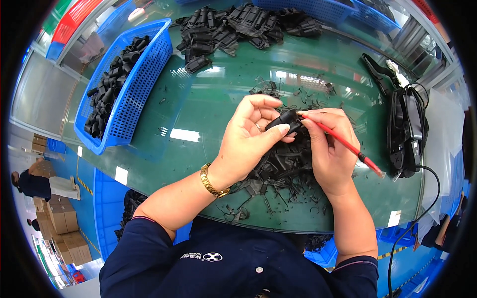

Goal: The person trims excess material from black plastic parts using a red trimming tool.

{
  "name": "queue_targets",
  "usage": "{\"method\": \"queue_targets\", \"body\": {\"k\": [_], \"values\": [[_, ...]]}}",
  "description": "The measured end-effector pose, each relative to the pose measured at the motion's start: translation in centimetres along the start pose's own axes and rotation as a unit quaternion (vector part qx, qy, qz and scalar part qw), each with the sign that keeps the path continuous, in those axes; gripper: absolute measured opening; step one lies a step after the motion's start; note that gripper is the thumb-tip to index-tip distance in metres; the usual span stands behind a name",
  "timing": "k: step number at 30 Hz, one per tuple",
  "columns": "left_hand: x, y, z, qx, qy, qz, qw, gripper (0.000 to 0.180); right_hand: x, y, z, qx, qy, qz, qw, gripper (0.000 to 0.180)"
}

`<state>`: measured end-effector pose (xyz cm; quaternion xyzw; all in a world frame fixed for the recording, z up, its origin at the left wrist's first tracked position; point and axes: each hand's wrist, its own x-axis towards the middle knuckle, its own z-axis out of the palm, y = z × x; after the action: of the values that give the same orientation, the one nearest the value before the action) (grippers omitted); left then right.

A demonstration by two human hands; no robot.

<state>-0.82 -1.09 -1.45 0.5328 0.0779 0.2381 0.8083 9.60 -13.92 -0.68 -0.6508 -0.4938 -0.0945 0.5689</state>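
Above the middle of the green table, my left hand (241, 144) grips a short black tubular plastic part (282, 120) between thumb and fingers. My right hand (332, 154) pinches a slim red pen-shaped tool (343, 141). The tool slants from upper left to lower right, and its upper end meets the right end of the black part. That contact is partly covered by fingers, so the tip's shape cannot be made out. Under both hands lies a heap of black plastic pieces and thin trimmings (283, 166).
A blue perforated basket (140, 92) of black tubular parts stands at the left. Joined black parts (248, 22) are piled at the far side. A black device (408, 131) with a cord (431, 198) lies at the right edge. Blue bins (107, 208) sit below the table (198, 104).
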Motion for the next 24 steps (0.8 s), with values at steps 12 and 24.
{"method": "queue_targets", "body": {"k": [12,24], "values": [[0.5,1.1,-0.5,-0.126,-0.019,-0.100,0.987,0.039,0.7,0.9,-1.0,0.140,0.126,0.115,0.975,0.008],[1.0,0.9,-1.8,-0.130,-0.078,-0.117,0.982,0.037,1.6,1.9,-2.5,-0.002,-0.060,0.115,0.992,0.006]]}}
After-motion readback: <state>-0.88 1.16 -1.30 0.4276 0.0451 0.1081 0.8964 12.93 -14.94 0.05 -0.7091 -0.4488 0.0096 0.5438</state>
